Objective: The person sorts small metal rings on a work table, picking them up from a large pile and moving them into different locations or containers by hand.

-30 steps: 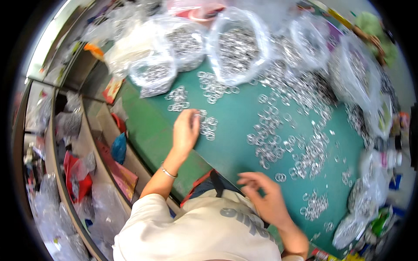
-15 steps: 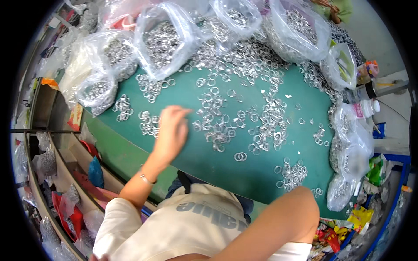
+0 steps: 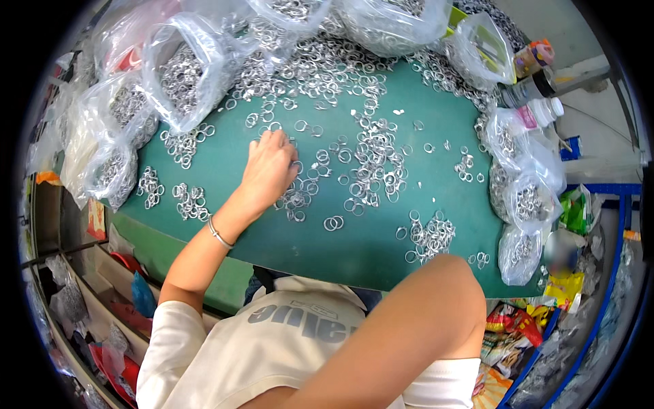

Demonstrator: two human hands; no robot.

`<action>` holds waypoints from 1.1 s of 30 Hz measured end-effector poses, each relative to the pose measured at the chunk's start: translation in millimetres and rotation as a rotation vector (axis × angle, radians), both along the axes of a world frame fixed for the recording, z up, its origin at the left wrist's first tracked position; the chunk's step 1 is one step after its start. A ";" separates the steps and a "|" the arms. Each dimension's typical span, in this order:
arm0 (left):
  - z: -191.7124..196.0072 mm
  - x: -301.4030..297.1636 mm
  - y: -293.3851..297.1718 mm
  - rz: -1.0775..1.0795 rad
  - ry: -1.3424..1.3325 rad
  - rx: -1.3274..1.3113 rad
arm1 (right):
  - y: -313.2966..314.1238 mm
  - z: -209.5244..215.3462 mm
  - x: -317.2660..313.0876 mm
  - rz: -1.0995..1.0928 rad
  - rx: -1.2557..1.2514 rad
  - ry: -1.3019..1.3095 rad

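The left fingers [image 3: 275, 139] have shifted rightward, now among metal rings [image 3: 317, 165]

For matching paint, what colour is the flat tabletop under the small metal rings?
The flat tabletop is dark bluish green, best seen in the head view.

The metal rings [image 3: 433, 236] were silver and the tabletop [image 3: 300, 252] plain green. The T-shirt [image 3: 259, 354] was cream with grey lettering [image 3: 308, 323], the bracelet [image 3: 219, 235] silver, the bottle [image 3: 543, 111] white with a pink label [image 3: 527, 117].
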State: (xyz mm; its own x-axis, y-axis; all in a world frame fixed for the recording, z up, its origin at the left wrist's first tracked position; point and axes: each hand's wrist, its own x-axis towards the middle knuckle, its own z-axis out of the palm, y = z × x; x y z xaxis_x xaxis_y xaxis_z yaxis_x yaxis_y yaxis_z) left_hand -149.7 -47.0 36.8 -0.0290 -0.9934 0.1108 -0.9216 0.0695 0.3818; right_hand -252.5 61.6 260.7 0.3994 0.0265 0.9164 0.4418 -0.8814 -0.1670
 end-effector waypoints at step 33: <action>3.4 -14.5 7.5 -0.043 0.253 0.046 | -161.3 -196.9 -120.8 -1.018 0.395 0.866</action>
State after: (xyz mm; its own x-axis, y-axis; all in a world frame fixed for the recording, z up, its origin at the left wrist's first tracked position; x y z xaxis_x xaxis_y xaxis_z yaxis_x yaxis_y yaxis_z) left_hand -164.2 -39.5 40.1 -0.0487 -0.9960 0.0749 -0.7928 0.0842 0.6036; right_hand -373.3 -99.7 63.9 0.5242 -0.8143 0.2494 -0.7283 -0.5804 -0.3644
